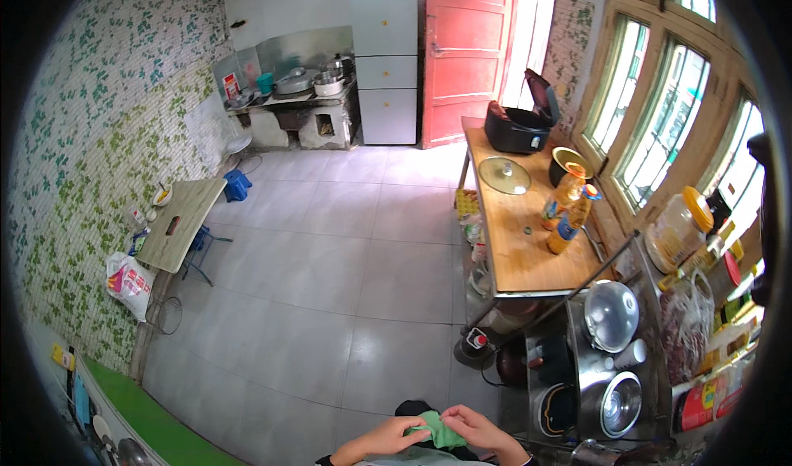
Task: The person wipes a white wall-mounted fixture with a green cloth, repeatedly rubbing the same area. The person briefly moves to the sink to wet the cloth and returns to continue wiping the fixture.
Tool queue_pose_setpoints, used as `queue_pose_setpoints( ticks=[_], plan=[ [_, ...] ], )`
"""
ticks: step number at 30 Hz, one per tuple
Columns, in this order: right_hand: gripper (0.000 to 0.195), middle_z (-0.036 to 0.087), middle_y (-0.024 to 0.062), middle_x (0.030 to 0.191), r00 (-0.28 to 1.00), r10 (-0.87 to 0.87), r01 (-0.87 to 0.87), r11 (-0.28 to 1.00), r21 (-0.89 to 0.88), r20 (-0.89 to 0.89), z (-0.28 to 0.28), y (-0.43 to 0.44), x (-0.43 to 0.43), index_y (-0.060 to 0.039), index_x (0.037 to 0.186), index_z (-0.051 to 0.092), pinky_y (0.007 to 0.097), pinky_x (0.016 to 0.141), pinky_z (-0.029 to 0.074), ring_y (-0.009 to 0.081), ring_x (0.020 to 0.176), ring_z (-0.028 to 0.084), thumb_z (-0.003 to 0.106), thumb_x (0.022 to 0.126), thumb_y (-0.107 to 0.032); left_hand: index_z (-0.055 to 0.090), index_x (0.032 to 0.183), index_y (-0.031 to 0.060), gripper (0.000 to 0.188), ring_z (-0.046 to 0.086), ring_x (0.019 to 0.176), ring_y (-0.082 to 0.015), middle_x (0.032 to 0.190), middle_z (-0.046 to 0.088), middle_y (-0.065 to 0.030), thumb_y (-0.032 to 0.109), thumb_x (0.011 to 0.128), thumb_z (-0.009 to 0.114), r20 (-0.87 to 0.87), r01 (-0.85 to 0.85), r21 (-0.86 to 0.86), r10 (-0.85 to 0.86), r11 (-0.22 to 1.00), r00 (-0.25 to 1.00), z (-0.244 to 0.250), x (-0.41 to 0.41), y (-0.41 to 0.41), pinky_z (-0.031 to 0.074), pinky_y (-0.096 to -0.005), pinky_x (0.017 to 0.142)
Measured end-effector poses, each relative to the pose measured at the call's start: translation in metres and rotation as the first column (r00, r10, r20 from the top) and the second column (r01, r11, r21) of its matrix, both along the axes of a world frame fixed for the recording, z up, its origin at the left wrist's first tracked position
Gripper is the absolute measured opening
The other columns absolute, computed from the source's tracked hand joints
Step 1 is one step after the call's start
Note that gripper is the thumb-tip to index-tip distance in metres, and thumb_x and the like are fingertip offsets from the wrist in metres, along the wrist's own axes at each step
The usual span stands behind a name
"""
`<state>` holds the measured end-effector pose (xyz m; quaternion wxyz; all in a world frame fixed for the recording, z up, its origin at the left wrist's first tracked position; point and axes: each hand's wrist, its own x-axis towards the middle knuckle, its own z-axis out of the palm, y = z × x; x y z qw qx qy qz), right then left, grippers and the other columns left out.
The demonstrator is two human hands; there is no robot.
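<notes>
At the bottom centre, my left hand [396, 434] is closed around one side of a crumpled green cloth [437, 430]. My right hand [475, 429] pinches the cloth's other side, thumb and fingertips together near its upper edge. Both hands are close together in front of my body, above the tiled floor. Part of the cloth is hidden behind the fingers.
A wooden table [513, 262] at right holds a glass lid [505, 176], an opened black cooker [518, 133] and two oil bottles. Nearer stands a metal rack [581, 367] with bowls. A small folding table [192, 209] and blue stool [237, 186] are at left.
</notes>
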<state>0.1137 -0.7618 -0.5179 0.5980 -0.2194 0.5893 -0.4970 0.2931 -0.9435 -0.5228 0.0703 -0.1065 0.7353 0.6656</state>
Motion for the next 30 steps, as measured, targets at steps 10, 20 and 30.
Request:
queue_pose_setpoints(
  ticks=[10, 20, 30],
  plan=[
    [0.048, 0.066, 0.0010, 0.111, 0.724, 0.669, -0.670, 0.740, 0.060, -0.169, -0.022, -0.273, -0.073, -0.0048, 0.133, 0.060, 0.0283, 0.086, 0.049, 0.0111, 0.096, 0.058, 0.077, 0.096, -0.032, 0.068, 0.112, 0.0018, 0.021, 0.056, 0.079, -0.0103, 0.088, 0.066, -0.0045, 0.020, 0.101, 0.065, 0.093, -0.516, -0.084, 0.522, 0.853, 0.848, -0.002, 0.052, -0.153, 0.048, -0.0313, 0.070],
    [0.067, 0.057, 0.0104, 0.136, 0.246, 0.965, -0.969, 0.241, -0.060, -0.092, -0.054, -0.521, 0.046, -0.0023, 0.149, 0.048, 0.0322, 0.103, 0.046, 0.0175, 0.119, 0.056, 0.077, 0.096, -0.031, 0.059, 0.095, 0.0000, 0.029, 0.054, 0.070, -0.0276, 0.080, 0.058, -0.0149, 0.026, 0.107, 0.056, -0.067, -0.880, -0.171, 0.886, 0.442, 0.458, 0.048, 0.148, -0.259, 0.045, -0.0387, 0.066],
    [0.053, 0.064, 0.0038, 0.123, 0.049, 0.997, -0.994, 0.044, 0.096, 0.052, -0.036, -0.704, 0.283, -0.0002, 0.145, 0.053, 0.0307, 0.096, 0.050, 0.0118, 0.113, 0.058, 0.074, 0.098, -0.015, 0.056, 0.091, 0.0029, 0.032, 0.054, 0.071, -0.0342, 0.078, 0.054, -0.0141, 0.030, 0.108, 0.055, -0.298, -0.938, -0.258, 0.905, 0.231, 0.305, 0.042, 0.341, -0.408, 0.044, -0.0433, 0.065]
  ],
)
